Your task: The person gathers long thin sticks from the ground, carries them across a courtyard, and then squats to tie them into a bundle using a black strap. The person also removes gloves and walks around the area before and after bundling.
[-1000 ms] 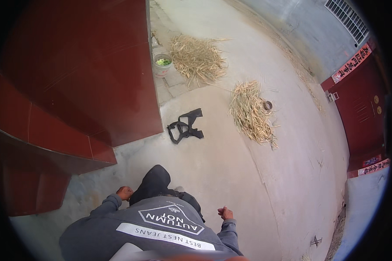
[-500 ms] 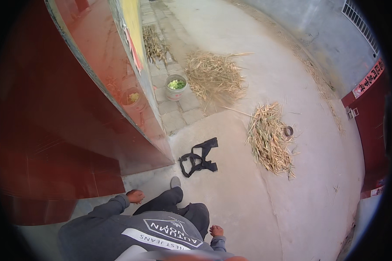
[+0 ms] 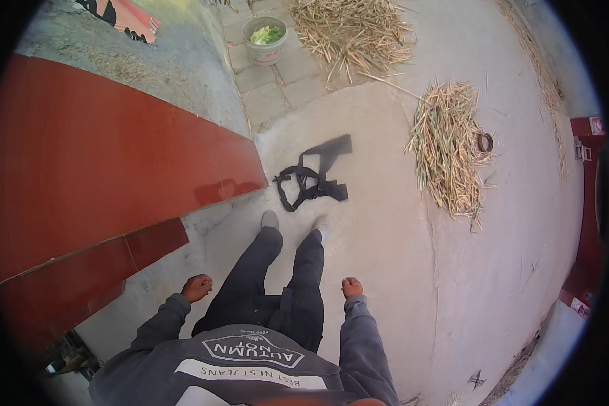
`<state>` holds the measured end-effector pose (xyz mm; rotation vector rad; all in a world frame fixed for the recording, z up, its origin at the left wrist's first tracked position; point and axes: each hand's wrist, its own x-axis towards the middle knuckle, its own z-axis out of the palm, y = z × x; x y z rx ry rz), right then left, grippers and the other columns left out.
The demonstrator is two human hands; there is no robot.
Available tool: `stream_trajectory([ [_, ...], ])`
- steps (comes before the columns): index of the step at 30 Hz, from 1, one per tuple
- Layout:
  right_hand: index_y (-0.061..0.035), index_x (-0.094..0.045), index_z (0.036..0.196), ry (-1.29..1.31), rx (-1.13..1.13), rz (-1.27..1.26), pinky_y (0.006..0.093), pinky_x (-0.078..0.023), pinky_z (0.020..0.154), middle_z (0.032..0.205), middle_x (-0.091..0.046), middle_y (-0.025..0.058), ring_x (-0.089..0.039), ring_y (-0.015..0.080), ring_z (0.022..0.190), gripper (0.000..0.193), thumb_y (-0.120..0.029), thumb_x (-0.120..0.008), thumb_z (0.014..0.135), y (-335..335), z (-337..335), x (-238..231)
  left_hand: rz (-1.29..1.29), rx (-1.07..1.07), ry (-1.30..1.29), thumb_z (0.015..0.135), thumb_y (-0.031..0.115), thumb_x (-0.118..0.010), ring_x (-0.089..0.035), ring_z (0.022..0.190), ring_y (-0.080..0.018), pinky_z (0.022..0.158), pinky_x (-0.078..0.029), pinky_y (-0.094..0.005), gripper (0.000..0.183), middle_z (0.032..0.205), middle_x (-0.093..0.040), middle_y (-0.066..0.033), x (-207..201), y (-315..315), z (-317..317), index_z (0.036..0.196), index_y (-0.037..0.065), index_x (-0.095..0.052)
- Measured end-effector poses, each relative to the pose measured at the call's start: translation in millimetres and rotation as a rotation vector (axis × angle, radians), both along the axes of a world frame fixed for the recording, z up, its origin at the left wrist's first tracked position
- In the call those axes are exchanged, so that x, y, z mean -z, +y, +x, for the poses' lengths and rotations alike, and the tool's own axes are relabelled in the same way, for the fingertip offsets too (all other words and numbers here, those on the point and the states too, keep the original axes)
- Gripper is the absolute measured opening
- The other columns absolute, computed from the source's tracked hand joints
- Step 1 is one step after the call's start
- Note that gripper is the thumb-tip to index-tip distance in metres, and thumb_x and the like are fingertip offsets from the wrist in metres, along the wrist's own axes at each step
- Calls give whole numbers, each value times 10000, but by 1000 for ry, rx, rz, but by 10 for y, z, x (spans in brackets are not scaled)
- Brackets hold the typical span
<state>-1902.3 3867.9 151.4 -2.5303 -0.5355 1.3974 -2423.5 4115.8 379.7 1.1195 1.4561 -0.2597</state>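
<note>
My left hand (image 3: 197,288) hangs beside my left thigh, its fingers curled in, with nothing seen in it. On the other side, my right hand (image 3: 351,287) is held off my right leg, its fingers also curled and no object showing. Neither hand touches anything. A black strap harness (image 3: 311,181) lies flat on the concrete just beyond my grey shoes (image 3: 270,219). It has loops on its left and two wide ends on its right.
A low red-tiled wall (image 3: 128,162) stands close on my left. Ahead are a bucket (image 3: 264,51) of green leaves, a straw pile (image 3: 352,34), and a second stalk heap (image 3: 446,152) with a dark ring (image 3: 484,142) on its right edge. A red door (image 3: 592,196) is far right.
I have come closer to the harness, and both shoes now show side by side. The view has tilted down; my right forearm has come into sight. My fingers stay curled.
</note>
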Motion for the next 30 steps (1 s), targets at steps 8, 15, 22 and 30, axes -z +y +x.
stream_trajectory([
  [8, -25, -618, 1209, -94, -169, 268, 412, -543, 797, 979, -704, 188, -691, 309, 876, 410, -203, -665, 842, 2015, 525, 950, -199, -258, 102, 970, 173, -585, -661, 791, -182, 654, -553, -329, 170, 869, -643, -82, 241, -603, -439, 1029, 16, -613],
  [15, -21, -565, 1268, -243, -518, 479, 447, -472, 927, 1164, -633, 192, -594, 367, 1071, 551, -188, -721, 767, 3506, 169, 2181, -346, -801, 4, 987, 232, -593, -671, 788, -216, 613, -541, -332, 261, 880, -666, -119, 372, -930, -679, 1080, -11, -616],
  [22, -80, -436, 1398, -367, -678, 373, 514, -375, 1000, 1356, -538, 103, -459, 328, 1281, 820, -218, -808, 681, 4509, -342, 3304, -502, -394, 630, 990, 330, -564, -677, 742, -193, 687, -551, -345, 358, 867, -688, -114, 297, -1022, -553, 1017, -16, -656],
  [30, -66, -672, 886, -49, -647, 52, 459, -473, 862, 921, -709, 159, -676, 344, 901, 368, -396, -718, 730, 4215, -821, 3871, -476, -33, 608, 986, 339, -571, -659, 819, -184, 717, -519, -340, 360, 888, -682, -98, 375, -1065, -334, 1028, -9, -653],
])
